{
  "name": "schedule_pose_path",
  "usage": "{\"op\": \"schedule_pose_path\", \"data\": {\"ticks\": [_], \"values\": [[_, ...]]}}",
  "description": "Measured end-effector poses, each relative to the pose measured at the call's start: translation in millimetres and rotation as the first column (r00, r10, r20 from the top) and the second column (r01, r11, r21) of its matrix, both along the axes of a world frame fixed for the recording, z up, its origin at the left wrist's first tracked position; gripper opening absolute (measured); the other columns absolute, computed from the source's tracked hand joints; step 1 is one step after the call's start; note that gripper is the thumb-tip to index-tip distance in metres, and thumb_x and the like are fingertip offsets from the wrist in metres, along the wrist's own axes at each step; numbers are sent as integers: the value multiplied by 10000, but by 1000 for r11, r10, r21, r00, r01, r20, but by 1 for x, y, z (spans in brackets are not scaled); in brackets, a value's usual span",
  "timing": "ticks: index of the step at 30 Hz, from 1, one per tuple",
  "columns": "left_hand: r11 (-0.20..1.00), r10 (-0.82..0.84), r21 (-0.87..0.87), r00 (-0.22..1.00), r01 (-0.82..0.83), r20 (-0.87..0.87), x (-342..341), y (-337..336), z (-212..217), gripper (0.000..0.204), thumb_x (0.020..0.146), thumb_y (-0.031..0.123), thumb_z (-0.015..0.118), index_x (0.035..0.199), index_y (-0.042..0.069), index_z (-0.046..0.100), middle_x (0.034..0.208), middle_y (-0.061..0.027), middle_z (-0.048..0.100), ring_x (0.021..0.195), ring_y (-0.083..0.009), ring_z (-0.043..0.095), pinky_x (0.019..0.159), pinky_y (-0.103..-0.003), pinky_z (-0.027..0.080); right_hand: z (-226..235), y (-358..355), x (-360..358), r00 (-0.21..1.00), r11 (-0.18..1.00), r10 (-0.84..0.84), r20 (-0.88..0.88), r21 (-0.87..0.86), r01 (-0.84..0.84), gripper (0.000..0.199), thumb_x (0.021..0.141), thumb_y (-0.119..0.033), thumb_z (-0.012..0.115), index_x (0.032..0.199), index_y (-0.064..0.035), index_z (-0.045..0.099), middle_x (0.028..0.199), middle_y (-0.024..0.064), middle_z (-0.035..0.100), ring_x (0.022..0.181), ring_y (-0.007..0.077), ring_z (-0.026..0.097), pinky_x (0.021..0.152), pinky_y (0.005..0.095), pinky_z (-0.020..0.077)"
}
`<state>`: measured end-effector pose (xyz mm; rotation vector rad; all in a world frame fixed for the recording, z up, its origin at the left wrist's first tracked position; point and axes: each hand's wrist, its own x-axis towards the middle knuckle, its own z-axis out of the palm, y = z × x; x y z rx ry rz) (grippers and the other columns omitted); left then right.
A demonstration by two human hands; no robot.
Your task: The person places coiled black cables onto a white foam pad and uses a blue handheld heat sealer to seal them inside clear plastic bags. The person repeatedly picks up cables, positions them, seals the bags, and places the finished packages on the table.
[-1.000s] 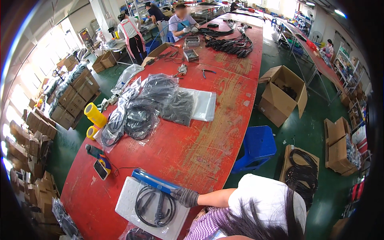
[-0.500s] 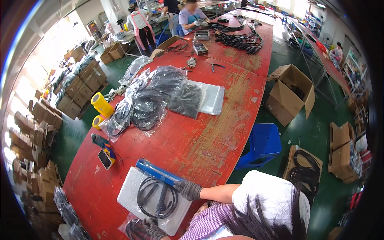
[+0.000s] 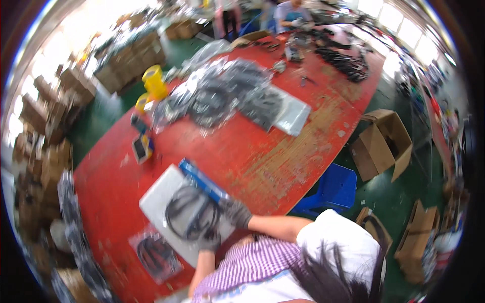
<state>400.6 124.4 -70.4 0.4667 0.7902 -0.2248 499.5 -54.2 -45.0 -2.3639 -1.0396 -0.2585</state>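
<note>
A coiled black cable (image 3: pixel 192 214) lies on a white board (image 3: pixel 155 199) on the red table in front of me. Along the board's far right edge runs a long blue bar (image 3: pixel 203 180). My right hand (image 3: pixel 235 213), in a grey glove, has its fingers curled at the bar's near end. Also gloved, my left hand (image 3: pixel 208 241) touches the lower edge of the coil; blur hides how its fingers are set. To the left of the board, a clear bag (image 3: pixel 155 256) with a dark coiled cable in it rests flat on the table.
A handheld device with a screen (image 3: pixel 142 147) stands beyond the board. Farther off are bagged cables (image 3: pixel 212 103), flat clear bags (image 3: pixel 294 117) and yellow rolls (image 3: pixel 155 83). A blue stool (image 3: pixel 332 187) and an open carton (image 3: pixel 376 146) stand right of the table. A co-worker (image 3: pixel 292 17) is at the far end.
My left hand has let go of the bagged cable at the left and moved to the coil on the board. My right hand stays at the blue bar's end. The whole view has shifted.
</note>
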Motion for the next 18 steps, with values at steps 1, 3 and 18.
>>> {"op": "schedule_pose_path", "data": {"ticks": [1, 3, 18], "values": [[959, 126, -259, 992, -114, 31, -1, 15, -38, 139, 784, 155, 483, 811, 69, 588, 777, -51, 594, 753, -151, 535, 661, -307, 466, 25, 7, -3, 998, 996, -22, -53, 86, 27, 413, 779, -154, 398, 1164, -7, 425, 1146, 150, 473, 1043, 285, 453, 875, 387, 351], [970, 210, -96, 970, -222, -120, 29, -21, 0, 173, 798, 178, 407, 694, 108, 526, 571, -24, 488, 658, -176, 458, 807, -335, 404, 1, -6, 3, 996, 998, -55, 64, -17, 56, 454, 775, -171, 401, 1215, -57, 394, 1214, 162, 407, 1078, 307, 422, 868, 396, 355], [811, 583, 140, 770, -568, -258, 8, 11, -29, 180, 678, 174, 699, 730, 128, 533, 677, -23, 560, 516, -128, 513, 400, -245, 406, 75, -50, 10, 524, 588, 77, -848, 463, 663, 367, 838, -177, 502, 1149, -12, 400, 1076, 86, 448, 899, 180, 502, 771, 309, 456]]}}
